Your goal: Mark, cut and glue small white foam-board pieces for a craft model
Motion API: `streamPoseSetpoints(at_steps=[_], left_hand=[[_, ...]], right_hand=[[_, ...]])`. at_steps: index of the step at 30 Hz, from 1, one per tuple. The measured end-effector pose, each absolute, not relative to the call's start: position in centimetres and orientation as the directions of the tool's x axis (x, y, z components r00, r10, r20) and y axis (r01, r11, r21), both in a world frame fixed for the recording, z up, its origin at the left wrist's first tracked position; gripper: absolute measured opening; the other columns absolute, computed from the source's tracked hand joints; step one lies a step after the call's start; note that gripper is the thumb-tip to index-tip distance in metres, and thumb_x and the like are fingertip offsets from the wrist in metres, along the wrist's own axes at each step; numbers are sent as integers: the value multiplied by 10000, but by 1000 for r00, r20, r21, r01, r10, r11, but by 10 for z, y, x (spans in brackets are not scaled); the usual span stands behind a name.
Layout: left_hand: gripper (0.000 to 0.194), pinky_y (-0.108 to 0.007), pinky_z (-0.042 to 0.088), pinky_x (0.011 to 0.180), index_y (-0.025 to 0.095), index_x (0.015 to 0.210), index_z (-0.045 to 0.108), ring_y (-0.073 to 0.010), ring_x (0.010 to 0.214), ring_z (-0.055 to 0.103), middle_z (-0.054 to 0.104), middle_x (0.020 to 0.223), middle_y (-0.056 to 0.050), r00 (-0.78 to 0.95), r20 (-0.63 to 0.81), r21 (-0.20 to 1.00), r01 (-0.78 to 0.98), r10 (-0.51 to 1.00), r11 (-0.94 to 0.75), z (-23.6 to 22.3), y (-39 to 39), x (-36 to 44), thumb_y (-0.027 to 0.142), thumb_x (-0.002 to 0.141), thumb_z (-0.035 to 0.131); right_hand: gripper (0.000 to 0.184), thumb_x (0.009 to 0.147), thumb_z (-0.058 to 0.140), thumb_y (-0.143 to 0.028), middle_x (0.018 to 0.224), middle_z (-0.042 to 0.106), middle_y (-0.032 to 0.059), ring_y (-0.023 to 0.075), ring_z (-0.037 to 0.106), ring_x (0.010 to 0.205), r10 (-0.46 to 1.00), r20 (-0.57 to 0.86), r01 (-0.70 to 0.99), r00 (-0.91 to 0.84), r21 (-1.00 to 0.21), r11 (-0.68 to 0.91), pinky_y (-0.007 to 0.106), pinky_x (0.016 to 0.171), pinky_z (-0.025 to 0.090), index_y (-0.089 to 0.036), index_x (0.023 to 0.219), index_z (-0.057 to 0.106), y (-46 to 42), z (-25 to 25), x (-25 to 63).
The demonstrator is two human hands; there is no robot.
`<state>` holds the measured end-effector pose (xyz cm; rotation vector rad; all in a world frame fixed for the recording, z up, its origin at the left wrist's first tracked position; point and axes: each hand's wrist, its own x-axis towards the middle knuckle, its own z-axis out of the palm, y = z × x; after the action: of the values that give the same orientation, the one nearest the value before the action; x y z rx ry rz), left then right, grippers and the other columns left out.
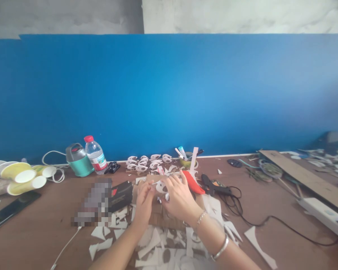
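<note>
Between my two hands is a small white cut-out [160,187] with a dark spot, over a piece of brown cardboard [157,219]. My left hand [144,198] pinches its left edge between thumb and fingers. From the right, my right hand [177,193] curves its fingers and thumb around it, and the fingers cover part of the piece. Several similar white cut-outs with dark spots [141,168] stand in rows behind the hands. Just right of my right hand lies an orange-red curved piece [193,183].
White scraps [154,243] surround the cardboard. A black glue gun [214,185] with a cord lies right. A black box [120,197], water bottle [96,157] and teal container [80,165] are left, beyond them stacked paper cups [19,176]. A long board [307,180] lies far right.
</note>
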<state>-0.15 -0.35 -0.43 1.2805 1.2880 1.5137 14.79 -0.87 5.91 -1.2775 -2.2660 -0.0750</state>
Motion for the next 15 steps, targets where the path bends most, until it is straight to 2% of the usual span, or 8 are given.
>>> streamPoseSetpoints(at_steps=[12, 15], left_hand=[[283, -410, 289, 1086, 224, 848, 671, -276, 1241, 448, 598, 1198, -85, -214, 203, 979, 27, 955, -202, -6, -3, -1, 494, 804, 598], [313, -404, 302, 1084, 228, 948, 679, -264, 1233, 453, 591, 1188, -83, -227, 195, 979, -13, 954, -203, -8, -2, -1, 494, 803, 595]], right_hand=[[319, 765, 611, -196, 994, 670, 94, 278, 554, 999, 783, 470, 811, -408, -208, 547, 558, 1090, 144, -187, 1081, 568, -8, 59, 147], [324, 775, 611, -210, 1006, 666, 93, 277, 556, 1004, 784, 476, 810, -398, -218, 544, 558, 1097, 131, -189, 1096, 567, -8, 59, 148]])
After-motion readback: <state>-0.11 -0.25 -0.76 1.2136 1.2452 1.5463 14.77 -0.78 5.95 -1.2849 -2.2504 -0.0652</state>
